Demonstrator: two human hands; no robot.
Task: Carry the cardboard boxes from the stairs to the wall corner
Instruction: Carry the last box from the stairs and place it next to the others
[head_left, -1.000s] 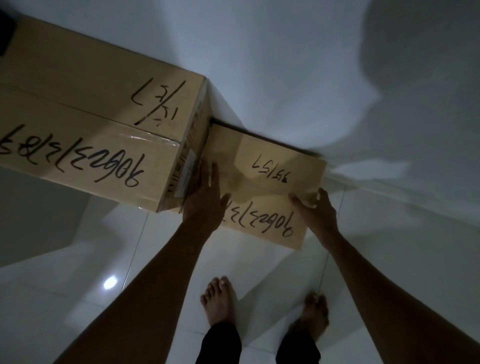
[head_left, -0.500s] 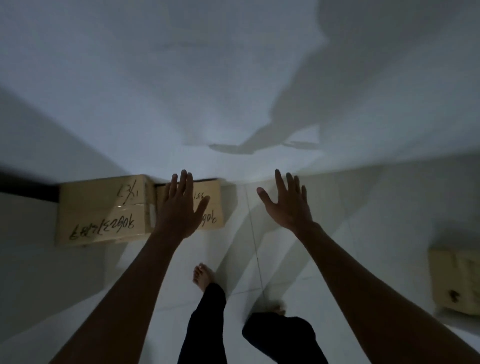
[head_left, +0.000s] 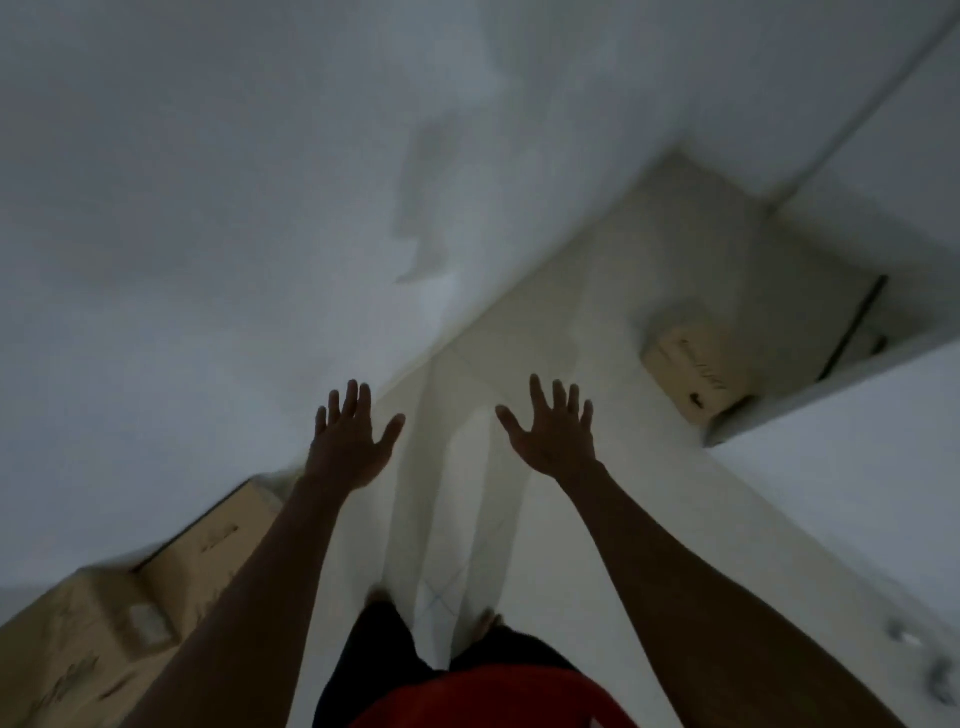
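Observation:
Two cardboard boxes with black handwriting sit against the wall at the lower left: a large box (head_left: 78, 644) and a smaller box (head_left: 218, 535) beside it, partly hidden by my left forearm. Another cardboard box (head_left: 696, 371) rests on a step of the stairs at the upper right. My left hand (head_left: 353, 441) and my right hand (head_left: 553, 434) are stretched out in front of me over the floor, fingers spread, holding nothing. Both hands are well apart from every box.
A white wall (head_left: 208, 208) fills the left and top. Pale floor tiles (head_left: 467, 519) run between the wall and a white stair side wall (head_left: 857, 467) on the right. My dark trousers, bare feet and red shirt show at the bottom.
My hands let go of the smaller box against the wall and opened. The view has swung to the right, so the two boxes slid to the lower left and the stair box came nearer the middle.

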